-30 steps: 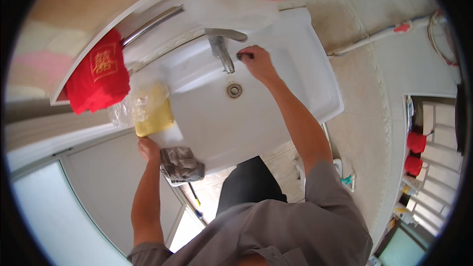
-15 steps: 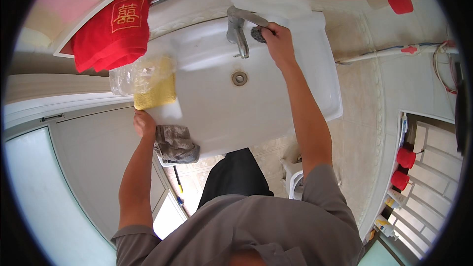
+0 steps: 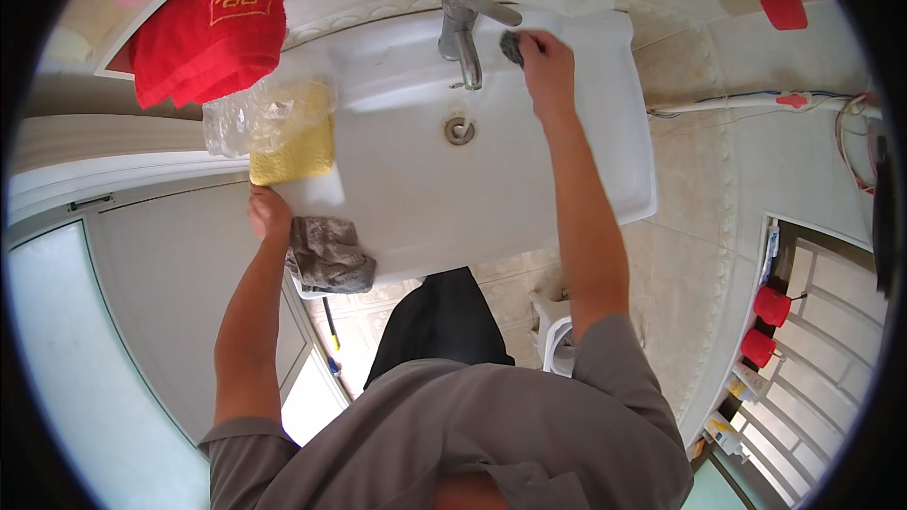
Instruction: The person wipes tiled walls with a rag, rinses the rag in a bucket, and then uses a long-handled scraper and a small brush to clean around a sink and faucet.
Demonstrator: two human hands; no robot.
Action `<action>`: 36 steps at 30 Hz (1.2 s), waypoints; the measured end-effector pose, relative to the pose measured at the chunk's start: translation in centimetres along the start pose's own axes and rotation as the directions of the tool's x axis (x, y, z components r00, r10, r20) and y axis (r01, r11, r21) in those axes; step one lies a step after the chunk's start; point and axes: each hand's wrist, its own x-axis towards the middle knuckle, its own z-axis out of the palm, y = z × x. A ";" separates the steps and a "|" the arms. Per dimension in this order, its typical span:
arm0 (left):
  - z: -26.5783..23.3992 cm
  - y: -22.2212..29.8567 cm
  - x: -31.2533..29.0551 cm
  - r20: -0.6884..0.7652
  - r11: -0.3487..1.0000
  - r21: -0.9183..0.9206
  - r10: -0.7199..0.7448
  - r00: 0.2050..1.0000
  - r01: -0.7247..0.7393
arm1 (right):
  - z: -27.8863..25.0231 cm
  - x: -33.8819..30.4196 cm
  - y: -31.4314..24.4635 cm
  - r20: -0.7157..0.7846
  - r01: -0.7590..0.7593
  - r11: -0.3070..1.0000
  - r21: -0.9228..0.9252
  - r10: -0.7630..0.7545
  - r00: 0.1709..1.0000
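My right hand (image 3: pixel 550 66) pinches a dark grey steel wool scrubber (image 3: pixel 511 48) over the back of the white sink (image 3: pixel 406 198). Just left of it stands the metal faucet (image 3: pixel 463 42), its lever pointing right and apart from my fingers. A pale streak, seemingly water, shows at the drain (image 3: pixel 459 131). At the sink's left side my left hand (image 3: pixel 270 212) is curled at the rim, its fingertips partly hidden. Beside that hand lie a yellow cloth (image 3: pixel 295 157), partly under clear plastic wrap (image 3: pixel 248 120), and a crumpled grey-brown cloth (image 3: pixel 331 257) on the front left corner.
A red towel (image 3: pixel 203 38) hangs at the upper left, close above the plastic wrap. Pipe and cables (image 3: pixel 737 104) run along the right wall. Below the sink's front edge stands a white bin-like container (image 3: pixel 556 340). A white door (image 3: pixel 189 293) is on the left.
My right hand has drawn away from the faucet lever, to the right, still with the scrubber. A pale streak now shows at the drain. My left hand stays at the rim.
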 end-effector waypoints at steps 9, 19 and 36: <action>3.2 -2.0 2.0 -0.147 1.000 -0.012 -0.008 0.989 0.006 | 4.0 -7.0 10.0 0.410 -0.533 0.686 0.495 0.356 0.840; -0.2 2.0 -1.2 -0.010 0.996 -0.091 -0.019 1.000 0.018 | 3.7 5.7 11.6 -0.174 0.237 0.833 -0.499 -0.364 0.915; -0.7 1.0 -0.8 -0.029 0.998 -0.005 -0.069 0.997 0.069 | 2.3 7.5 11.8 0.194 0.444 0.491 -0.750 -0.479 0.856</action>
